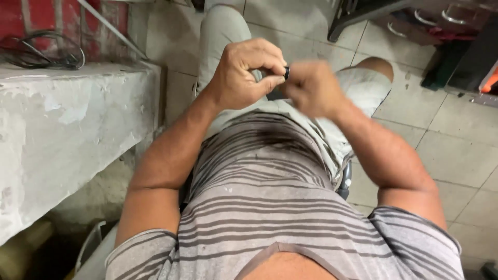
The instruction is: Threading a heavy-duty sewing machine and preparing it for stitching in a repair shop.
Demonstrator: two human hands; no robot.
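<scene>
My left hand (243, 72) is raised over my lap, its thumb and fingers pinched on a small black ring-shaped part (286, 72). My right hand (311, 89) is right beside it, blurred by motion, with its fingers curled and touching or nearly touching the same part. Whether the right hand grips the part I cannot tell. Below both hands are my grey striped shirt and light shorts.
A rough white concrete ledge (67, 129) runs along my left, with a coil of black cable (41, 52) on top against a red wall. Pale floor tiles (456, 145) lie to the right. Dark furniture and an orange-and-black item (487, 80) sit at the top right.
</scene>
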